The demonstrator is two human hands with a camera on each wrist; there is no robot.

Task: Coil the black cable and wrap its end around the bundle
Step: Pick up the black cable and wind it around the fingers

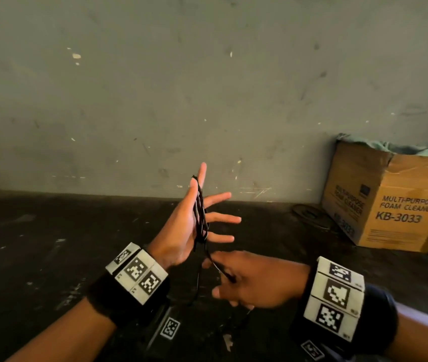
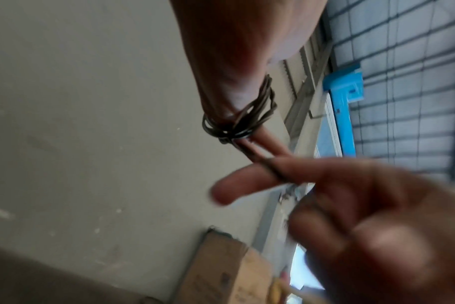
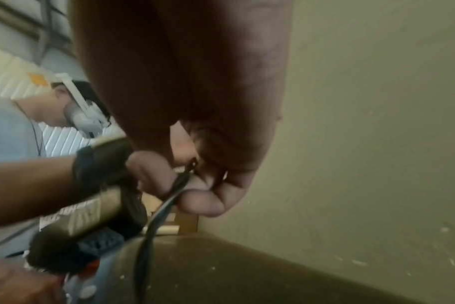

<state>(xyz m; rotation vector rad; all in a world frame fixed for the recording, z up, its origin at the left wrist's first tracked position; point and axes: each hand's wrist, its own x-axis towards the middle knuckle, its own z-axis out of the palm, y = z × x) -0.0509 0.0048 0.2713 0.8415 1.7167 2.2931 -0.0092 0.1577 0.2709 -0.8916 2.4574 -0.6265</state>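
My left hand (image 1: 177,228) is raised above the dark table with its fingers straight and spread. The black cable (image 1: 200,215) is wound in several loops around that hand, from near the thumb tip down to the lower fingers. In the left wrist view the loops (image 2: 237,121) bunch around a finger. Just below, my right hand (image 1: 249,278) pinches the free strand between thumb and fingers, and the strand runs taut up to the loops. The right wrist view shows the cable (image 3: 164,205) leaving the pinch of my right hand (image 3: 200,197). The loose tail (image 1: 197,286) hangs toward the table.
A cardboard box (image 1: 390,202) marked as foam cleaner stands at the right against the grey wall. A dark flat ring (image 1: 309,212) lies beside it. The dark, scuffed tabletop (image 1: 51,244) stretches left and in front of my hands.
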